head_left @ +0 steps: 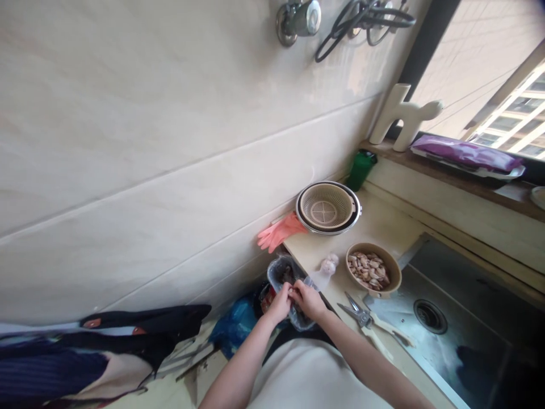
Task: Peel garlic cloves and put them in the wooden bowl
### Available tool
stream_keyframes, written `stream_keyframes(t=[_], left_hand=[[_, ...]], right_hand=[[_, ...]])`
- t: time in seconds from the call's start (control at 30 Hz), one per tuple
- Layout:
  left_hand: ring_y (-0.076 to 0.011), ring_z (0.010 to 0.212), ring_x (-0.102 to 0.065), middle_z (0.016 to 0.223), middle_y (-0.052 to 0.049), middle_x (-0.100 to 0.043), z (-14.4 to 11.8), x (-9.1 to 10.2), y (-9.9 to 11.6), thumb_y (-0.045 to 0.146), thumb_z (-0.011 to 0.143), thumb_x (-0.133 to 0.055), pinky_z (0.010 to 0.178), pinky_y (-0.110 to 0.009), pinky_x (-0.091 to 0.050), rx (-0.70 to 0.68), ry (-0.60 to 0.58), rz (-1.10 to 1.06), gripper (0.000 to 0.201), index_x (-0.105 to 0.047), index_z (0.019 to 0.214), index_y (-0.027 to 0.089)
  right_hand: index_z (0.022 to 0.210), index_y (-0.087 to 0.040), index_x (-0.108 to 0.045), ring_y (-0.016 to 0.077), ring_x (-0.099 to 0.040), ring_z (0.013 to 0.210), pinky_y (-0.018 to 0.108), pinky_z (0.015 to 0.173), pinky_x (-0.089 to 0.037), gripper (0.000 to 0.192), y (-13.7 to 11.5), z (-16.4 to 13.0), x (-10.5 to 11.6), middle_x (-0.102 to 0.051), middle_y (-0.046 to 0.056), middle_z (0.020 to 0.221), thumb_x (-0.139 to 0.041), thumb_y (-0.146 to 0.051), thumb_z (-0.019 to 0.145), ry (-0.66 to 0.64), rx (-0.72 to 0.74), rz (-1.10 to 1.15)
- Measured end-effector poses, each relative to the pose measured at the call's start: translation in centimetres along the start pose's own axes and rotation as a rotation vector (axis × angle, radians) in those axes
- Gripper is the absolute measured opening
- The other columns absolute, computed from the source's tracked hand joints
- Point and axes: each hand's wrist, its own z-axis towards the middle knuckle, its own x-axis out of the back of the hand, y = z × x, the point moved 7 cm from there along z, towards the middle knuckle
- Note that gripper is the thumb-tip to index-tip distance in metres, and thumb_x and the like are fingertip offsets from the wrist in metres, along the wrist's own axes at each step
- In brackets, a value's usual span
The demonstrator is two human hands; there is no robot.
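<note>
Garlic clove (292, 291): a small item, taken to be garlic but too small to be told with certainty, is pinched between the fingertips of both hands, just off the edge of the table (383, 224) and directly above the bin bag.

Left hand (280, 303): fingers are curled inward, the grip closed on the small item from the left.

Right hand (310, 299): fingers are likewise curled, the grip closed on the same item from the right; the two hands are touching at the fingertips.

Bin bag (279, 271): a clear plastic liner, held open, with dark scraps seen inside; placed against the table's end, below the hands.

Garlic bulb (329, 263): whole, pale, set on the table near its edge, just beside a thin clear plastic bag (317, 279).

Bowl (373, 270): tan, round, filled with garlic cloves in pinkish skins; set on the table just beside the sink.

Scissors (369, 325): pale-handled, laid flat at the table's near edge, blades pointed toward the hands.

Colander (327, 207): beige, nested in a metal-rimmed basin, placed at the far end of the table by the wall.

Rubber glove (279, 233): pink, draped over the table's end, touching the colander's basin.

Sink (464, 318): steel, with a round drain, located to the right of the bowl.

Green bottle (360, 168): stood in the corner behind the colander.
</note>
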Motion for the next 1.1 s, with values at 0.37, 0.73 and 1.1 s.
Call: stream_keyframes(t=[0.37, 0.73, 1.1], left_hand=[[-0.0084, 0.051, -0.047, 0.063, 0.006, -0.049, -1.7, -1.6, 6.6, 0.028, 0.082, -0.048, 0.047, -0.019, -0.036, -0.004, -0.165, -0.04, 0.011, -0.041, 0.085, 0.021], [-0.0113, 0.058, -0.053, 0.067, 0.004, -0.052, -1.2, -1.5, 7.2, 0.029, 0.079, -0.053, 0.053, -0.022, -0.042, -0.078, -0.131, -0.076, 0.015, -0.048, 0.088, 0.019], [-0.0075, 0.048, -0.038, 0.057, 0.004, -0.047, -0.3, -0.9, 4.4, 0.048, 0.073, -0.058, 0.045, -0.019, -0.029, 0.05, 0.104, -0.156, 0.037, -0.062, 0.086, 0.014]], right_hand=[[0.078, -0.021, -0.048, 0.0111, -0.048, 0.055, 0.022, 0.052, -0.036, 0.015, -3.2, -0.2, 4.3, -0.054, -0.002, 0.063, -0.038, -0.025, 0.088, 0.053, 0.184, 0.312], [0.066, -0.021, -0.044, 0.0127, -0.045, 0.049, 0.025, 0.045, -0.036, 0.036, -1.2, -0.1, 4.7, -0.048, -0.001, 0.058, -0.042, -0.054, 0.079, 0.199, -0.252, 0.94], [0.086, -0.019, -0.061, 0.0218, -0.054, 0.071, 0.03, 0.055, -0.036, 0.033, 8.0, -8.8, 21.6, -0.061, 0.011, 0.083, -0.041, -0.045, 0.082, 0.683, -0.492, -0.135]])
